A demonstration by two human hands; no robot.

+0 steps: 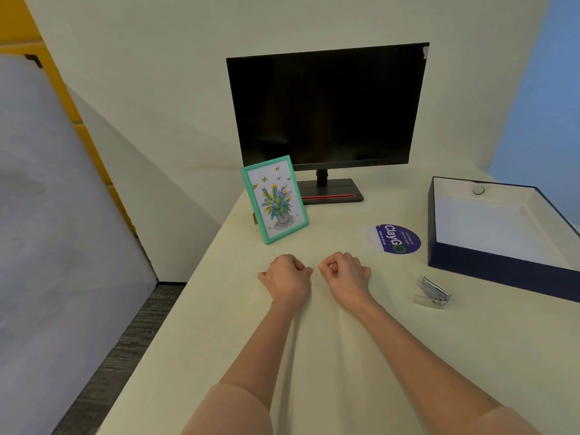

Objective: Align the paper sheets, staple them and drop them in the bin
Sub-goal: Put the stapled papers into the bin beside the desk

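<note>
My left hand (pixel 287 274) and my right hand (pixel 345 273) rest side by side on the cream table, both curled into loose fists with nothing in them. A small silver stapler (pixel 434 291) with a clear base lies to the right of my right hand, apart from it. Behind the stapler sits the bin, a dark blue open box (pixel 502 271) with a white inside. White paper appears to lie flat inside the box, though I cannot tell for certain. No loose sheets show on the table.
A dark monitor (pixel 326 108) stands at the back of the table. A teal picture frame (pixel 274 199) with a flower drawing leans in front of its left side. A round purple sticker (pixel 397 239) lies on the table. The table's left edge (pixel 175 306) drops to grey carpet.
</note>
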